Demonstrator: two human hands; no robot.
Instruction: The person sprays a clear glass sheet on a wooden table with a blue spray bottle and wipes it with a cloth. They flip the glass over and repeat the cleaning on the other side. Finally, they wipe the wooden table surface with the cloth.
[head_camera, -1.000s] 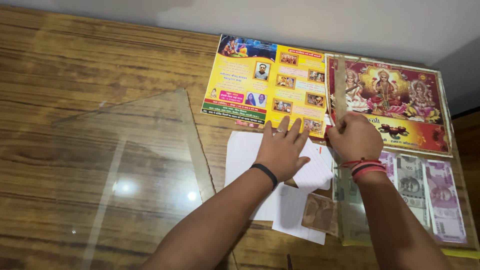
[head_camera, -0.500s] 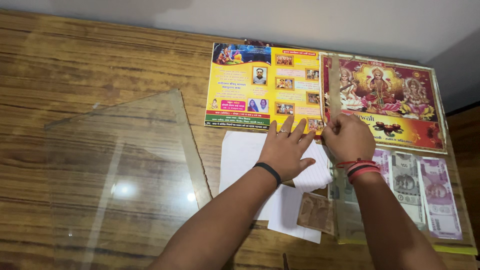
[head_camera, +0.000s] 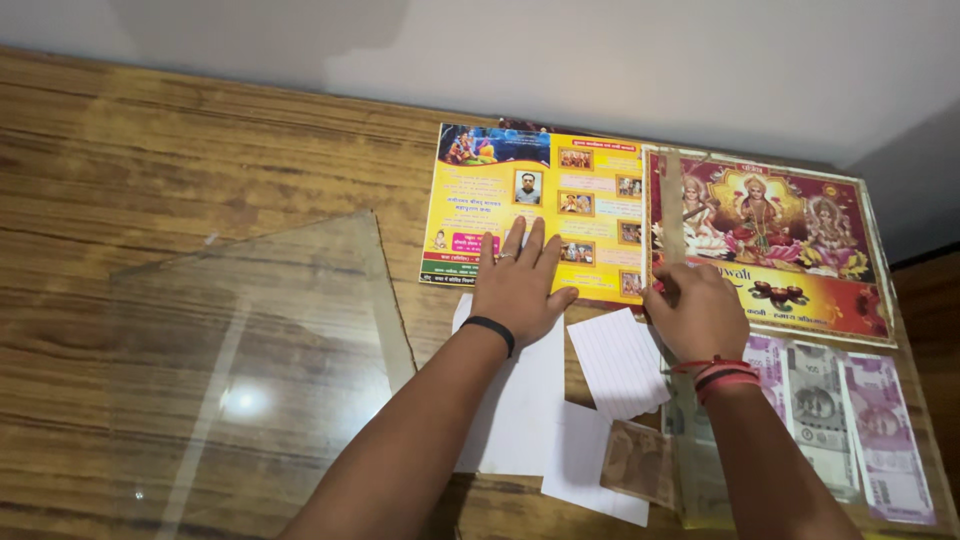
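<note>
Left hand (head_camera: 520, 285) lies flat and open on the yellow flyer (head_camera: 535, 215); right hand (head_camera: 698, 310) curls at the red poster (head_camera: 790, 250) edge (grip unclear). Three banknotes (head_camera: 815, 400) nearby, glass sheet (head_camera: 250, 370) left on the tabletop (head_camera: 150, 170).

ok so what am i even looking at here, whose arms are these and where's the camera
The camera sits on a person's head and looks down, so the two bare arms are that person's own. The left hand, with a black wristband, lies flat, its fingers spread on a yellow printed flyer. The right hand, with red and black wrist threads, rests at the lower edge of a red and gold religious picture; whether it pinches anything I cannot tell. On the brown wooden table also lie a clear glass sheet, white paper sheets, a lined white slip and several banknotes.
</note>
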